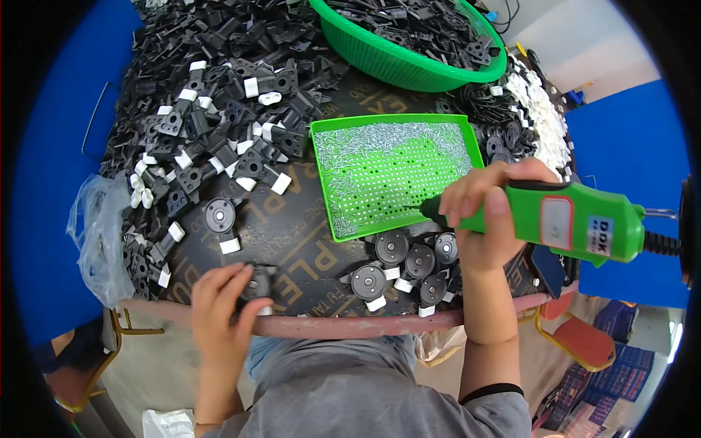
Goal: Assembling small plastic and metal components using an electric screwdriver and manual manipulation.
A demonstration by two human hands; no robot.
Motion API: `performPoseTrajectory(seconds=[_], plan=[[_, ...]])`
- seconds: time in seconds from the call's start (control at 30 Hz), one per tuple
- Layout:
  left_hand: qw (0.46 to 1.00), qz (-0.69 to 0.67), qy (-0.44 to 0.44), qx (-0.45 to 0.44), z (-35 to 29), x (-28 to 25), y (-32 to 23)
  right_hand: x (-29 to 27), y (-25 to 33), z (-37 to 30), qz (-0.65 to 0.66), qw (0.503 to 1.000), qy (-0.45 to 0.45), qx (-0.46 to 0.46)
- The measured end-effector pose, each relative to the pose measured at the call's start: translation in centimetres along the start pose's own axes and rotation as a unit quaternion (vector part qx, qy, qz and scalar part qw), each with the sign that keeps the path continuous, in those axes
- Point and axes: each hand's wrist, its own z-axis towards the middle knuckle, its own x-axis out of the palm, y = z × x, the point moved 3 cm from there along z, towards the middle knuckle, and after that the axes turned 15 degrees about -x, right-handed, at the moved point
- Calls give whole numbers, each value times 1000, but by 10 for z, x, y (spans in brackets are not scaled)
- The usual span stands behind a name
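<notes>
The left forearm (219,390) rises almost upright from the lower edge, bare up to the left wrist (214,356). The left grip (217,314) sits low, close to the body, its fingers (228,283) bent and angled to the right, the left thumb (249,318) reaching up opposite them in a pinch. The right forearm (491,310) is also bare and nearly upright, reaching farther forward. The right grip (488,237) is curled closed, higher than the left one, with the right thumb (499,209) pointing up and the fingers wrapped over toward the left.
</notes>
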Motion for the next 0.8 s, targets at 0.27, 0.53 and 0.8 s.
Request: performPoseTrajectory(seconds=[0.27, 0.53, 0.8], plan=[[990, -112, 54, 65, -3, 51, -46, -1, -10, -6, -15, 1000, 2, 12], [980, -172, 82, 47, -3, 70, -60, 3, 2, -2, -12, 1000, -4, 5], [972, -201, 121, 19, 2, 70, -57, 47, 69, -10, 104, 989, 99, 20]])
